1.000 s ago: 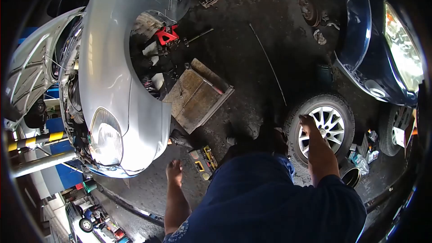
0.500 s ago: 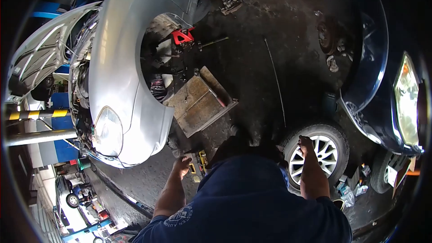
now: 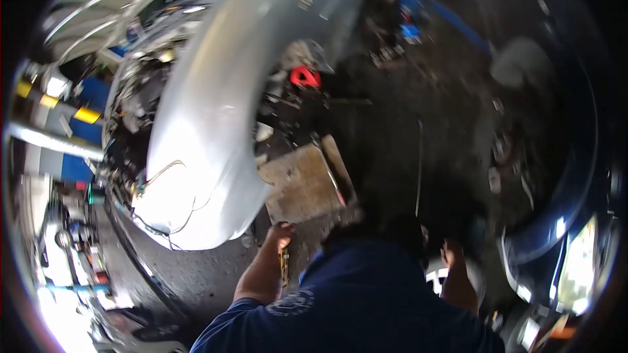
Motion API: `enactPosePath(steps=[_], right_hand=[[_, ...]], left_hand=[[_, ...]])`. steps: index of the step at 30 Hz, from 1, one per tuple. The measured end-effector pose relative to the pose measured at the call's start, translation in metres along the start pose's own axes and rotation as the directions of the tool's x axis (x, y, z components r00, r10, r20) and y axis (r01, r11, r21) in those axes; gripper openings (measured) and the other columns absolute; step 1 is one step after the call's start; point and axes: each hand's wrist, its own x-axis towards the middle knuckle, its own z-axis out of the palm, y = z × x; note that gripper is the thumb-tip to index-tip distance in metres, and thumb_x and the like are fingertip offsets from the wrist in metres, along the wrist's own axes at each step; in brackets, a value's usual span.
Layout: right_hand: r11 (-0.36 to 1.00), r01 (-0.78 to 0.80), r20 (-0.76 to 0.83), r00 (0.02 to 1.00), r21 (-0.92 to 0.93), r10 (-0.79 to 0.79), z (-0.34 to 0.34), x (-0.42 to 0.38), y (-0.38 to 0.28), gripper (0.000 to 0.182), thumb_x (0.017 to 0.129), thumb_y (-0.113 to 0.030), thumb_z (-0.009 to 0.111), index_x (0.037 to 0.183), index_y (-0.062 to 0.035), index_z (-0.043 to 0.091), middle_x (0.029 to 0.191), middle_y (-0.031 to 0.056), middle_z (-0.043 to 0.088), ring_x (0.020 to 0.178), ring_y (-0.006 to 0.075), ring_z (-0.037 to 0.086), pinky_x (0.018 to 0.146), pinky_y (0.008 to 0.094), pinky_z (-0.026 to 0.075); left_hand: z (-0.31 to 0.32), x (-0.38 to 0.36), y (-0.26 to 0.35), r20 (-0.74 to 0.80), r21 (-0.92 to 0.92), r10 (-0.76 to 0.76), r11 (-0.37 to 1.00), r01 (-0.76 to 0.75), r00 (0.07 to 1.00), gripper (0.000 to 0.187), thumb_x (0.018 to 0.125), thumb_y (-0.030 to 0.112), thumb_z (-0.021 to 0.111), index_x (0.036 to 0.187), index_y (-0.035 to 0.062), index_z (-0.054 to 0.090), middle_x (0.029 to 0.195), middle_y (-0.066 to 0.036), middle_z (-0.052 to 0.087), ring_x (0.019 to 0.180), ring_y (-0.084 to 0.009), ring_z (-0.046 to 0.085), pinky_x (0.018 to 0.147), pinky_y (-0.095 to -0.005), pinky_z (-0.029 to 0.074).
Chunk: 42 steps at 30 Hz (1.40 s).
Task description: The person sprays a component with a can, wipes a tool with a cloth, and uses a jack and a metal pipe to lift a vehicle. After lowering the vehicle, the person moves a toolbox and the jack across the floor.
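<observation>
Head view shows the wheel [image 3: 436, 280] at lower right, partly hidden by the person's right forearm, with the right hand [image 3: 451, 253] near it. The left hand [image 3: 282, 235] is near the board [image 3: 297, 186]. Blur leaves both grips impossible to tell. Farther out are a rod [image 3: 419, 163], a red stand [image 3: 305, 78], a silver car [image 3: 209, 111] and a blue car [image 3: 546, 246].

The view is smeared by motion blur, the floor [image 3: 386, 157] is dim, strong glare whitens the fender [image 3: 203, 189] and the right headlight [image 3: 579, 271], and the curved edges bend into black.
</observation>
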Motion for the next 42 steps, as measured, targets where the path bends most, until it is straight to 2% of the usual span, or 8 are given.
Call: enactPosePath(steps=[5, 7, 21, 27, 32, 36, 39, 42], right_hand=[[0.99, -0.107, 0.066, 0.991, -0.09, 0.113, -0.003, 0.028, -0.059, 0.027, 0.097, -0.037, 0.052, 0.121, -0.0234, 0.056, 0.088, -0.0037, 0.048, 0.076, 0.0137, 0.046, 0.08, 0.0357, 0.039], [0.976, -0.104, 0.042, 0.993, -0.193, 0.114, 0.018, 0.047, -0.1, 0.029, 0.098, -0.038, 0.051, 0.123, -0.0235, 0.054, 0.093, -0.0049, 0.049, 0.079, 0.0133, 0.046, 0.08, 0.0361, 0.039], [0.847, -0.052, 0.257, 0.941, -0.529, 0.218, 0.134, 0.263, -0.417, 0.032, 0.094, -0.042, 0.051, 0.122, -0.0278, 0.052, 0.094, -0.0071, 0.053, 0.079, 0.0126, 0.049, 0.078, 0.0361, 0.035], [0.745, 0.215, 0.35, 0.937, -0.631, 0.025, 0.237, 0.258, -0.528, 0.04, 0.092, -0.046, 0.054, 0.125, -0.0241, 0.052, 0.102, -0.0022, 0.054, 0.085, 0.0169, 0.05, 0.084, 0.0414, 0.037], [0.589, 0.34, 0.427, 0.904, -0.733, 0.009, 0.357, 0.197, -0.511, 0.038, 0.093, -0.044, 0.053, 0.121, -0.0181, 0.052, 0.097, -0.0007, 0.054, 0.084, 0.0163, 0.051, 0.082, 0.0429, 0.039], [0.338, 0.381, 0.363, 0.924, -0.861, -0.116, 0.438, 0.166, -0.462, 0.034, 0.094, -0.046, 0.051, 0.111, -0.0165, 0.054, 0.086, -0.0017, 0.053, 0.076, 0.0143, 0.049, 0.069, 0.0359, 0.041], [0.448, 0.596, 0.596, 0.787, -0.667, -0.159, 0.443, 0.069, -0.431, 0.035, 0.095, -0.039, 0.051, 0.117, -0.0122, 0.054, 0.085, -0.0007, 0.052, 0.074, 0.0134, 0.049, 0.066, 0.0332, 0.043], [0.249, 0.845, 0.831, 0.523, -0.474, -0.192, 0.476, 0.018, -0.377, 0.04, 0.092, -0.023, 0.058, 0.127, -0.0061, 0.047, 0.108, 0.0049, 0.055, 0.094, 0.0159, 0.054, 0.082, 0.0278, 0.045]], left_hand=[[-0.033, 0.012, 0.078, 0.171, 0.686, 0.527, 0.543, -0.485, 0.832, 0.045, 0.089, 0.031, 0.058, 0.131, 0.0123, 0.055, 0.125, -0.013, 0.06, 0.119, -0.0284, 0.054, 0.091, -0.0356, 0.049], [-0.051, 0.0, 0.132, -0.101, -0.222, 0.148, 0.961, -0.167, 0.984, 0.052, 0.087, 0.037, 0.061, 0.13, 0.0103, 0.054, 0.117, -0.014, 0.064, 0.109, -0.0325, 0.06, 0.088, -0.0383, 0.049], [-0.007, 0.066, 0.184, 0.042, -0.153, -0.296, 0.942, 0.299, 0.954, 0.07, 0.08, 0.054, 0.064, 0.134, 0.0112, 0.053, 0.117, -0.014, 0.066, 0.102, -0.0278, 0.066, 0.086, -0.0385, 0.052], [-0.004, 0.008, 0.159, -0.268, -0.764, -0.46, 0.637, 0.104, 0.846, 0.054, 0.085, 0.037, 0.068, 0.125, 0.0021, 0.058, 0.096, -0.014, 0.07, 0.077, -0.0202, 0.067, 0.068, -0.0332, 0.055], [-0.107, -0.036, 0.118, -0.762, -0.583, -0.621, 0.534, -0.613, 0.183, 0.03, 0.088, 0.02, 0.067, 0.108, -0.0021, 0.063, 0.097, -0.015, 0.068, 0.082, -0.0199, 0.066, 0.075, -0.0302, 0.052], [-0.269, -0.104, 0.109, -0.984, 0.011, -0.057, 0.928, -0.373, -0.169, 0.023, 0.082, 0.014, 0.071, 0.099, -0.0007, 0.065, 0.09, -0.017, 0.067, 0.086, -0.0314, 0.067, 0.075, -0.0353, 0.052], [-0.378, -0.11, 0.084, -0.969, 0.21, 0.182, 0.962, -0.172, -0.167, 0.033, 0.083, 0.029, 0.068, 0.099, 0.0007, 0.066, 0.095, -0.015, 0.068, 0.086, -0.0299, 0.067, 0.074, -0.0349, 0.051], [-0.443, -0.144, 0.086, -0.91, -0.032, -0.058, 0.997, 0.071, 0.41, 0.042, 0.081, 0.043, 0.068, 0.096, 0.0036, 0.068, 0.095, -0.014, 0.068, 0.087, -0.0296, 0.066, 0.074, -0.0357, 0.052]])
